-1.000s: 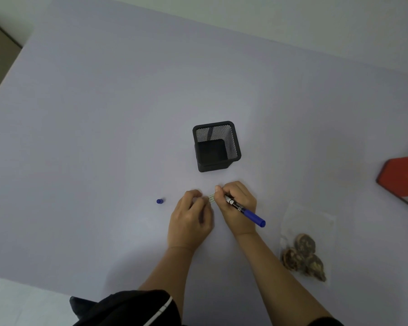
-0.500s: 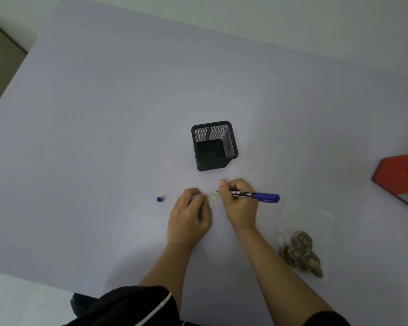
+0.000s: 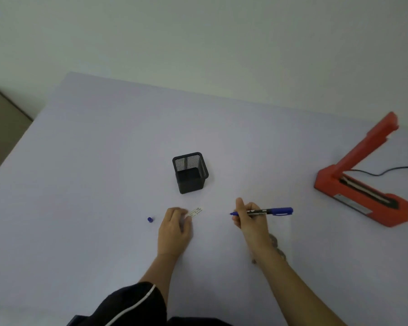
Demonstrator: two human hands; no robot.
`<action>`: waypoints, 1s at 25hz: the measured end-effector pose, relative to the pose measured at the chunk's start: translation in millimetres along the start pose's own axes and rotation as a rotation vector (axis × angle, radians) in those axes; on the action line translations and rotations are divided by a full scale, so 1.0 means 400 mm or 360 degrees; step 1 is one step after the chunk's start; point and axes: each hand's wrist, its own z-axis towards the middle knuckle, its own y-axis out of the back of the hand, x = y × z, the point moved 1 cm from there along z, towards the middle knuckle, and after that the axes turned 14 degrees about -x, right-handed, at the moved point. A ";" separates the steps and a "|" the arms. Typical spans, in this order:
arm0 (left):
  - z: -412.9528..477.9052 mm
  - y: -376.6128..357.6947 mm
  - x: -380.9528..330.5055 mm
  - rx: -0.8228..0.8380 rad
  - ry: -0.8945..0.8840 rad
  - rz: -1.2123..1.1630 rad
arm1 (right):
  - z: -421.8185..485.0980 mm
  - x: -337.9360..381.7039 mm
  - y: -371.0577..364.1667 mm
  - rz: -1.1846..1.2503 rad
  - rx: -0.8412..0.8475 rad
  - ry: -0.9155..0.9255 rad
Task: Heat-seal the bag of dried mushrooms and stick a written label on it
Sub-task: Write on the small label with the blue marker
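Head view: left hand pins label flat on table, marks on it — writing looks done. Right hand grips uncapped pen; cap lies apart. Mushroom bag mostly hidden under right forearm. Sealer open — seal state unclear, sticking left.

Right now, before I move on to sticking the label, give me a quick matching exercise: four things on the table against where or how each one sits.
Things:
1. pen
2. pen cap
3. label
4. heat sealer

States:
A. arm raised open, at the table's right side
B. lying loose on the table, left of the left hand
C. held in the right hand, uncapped
D. pinched at one end by the left hand's fingers

Pairs: 1-C, 2-B, 3-D, 4-A
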 end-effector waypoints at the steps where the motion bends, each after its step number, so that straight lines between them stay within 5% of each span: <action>1: 0.003 0.013 -0.018 0.0049 0.0097 -0.0025 | -0.005 0.022 0.008 0.0021 0.0022 -0.0062; 3: 0.012 0.045 -0.051 0.0172 0.0164 -0.0056 | -0.016 0.067 0.017 0.0186 0.0074 -0.0205; 8: 0.061 0.158 -0.047 -0.0140 -0.0011 0.0450 | -0.040 0.125 0.014 0.0666 0.0133 -0.0439; 12: 0.060 0.168 -0.008 0.0498 -0.0117 0.1067 | -0.057 0.138 0.000 0.0347 0.0023 -0.0290; 14: 0.058 0.160 -0.003 0.0531 -0.0190 0.1088 | -0.063 0.145 0.001 0.0330 0.0038 -0.0232; 17: 0.061 0.162 -0.057 0.0271 0.0065 0.0543 | -0.076 0.163 0.023 0.0448 0.0150 -0.0134; 21: 0.049 0.209 -0.266 0.0190 0.0994 -0.1122 | -0.106 0.210 0.051 0.0694 0.0202 -0.0081; 25: 0.031 0.241 -0.360 0.0293 0.0952 -0.1319 | -0.128 0.231 0.058 0.0723 0.0169 -0.0118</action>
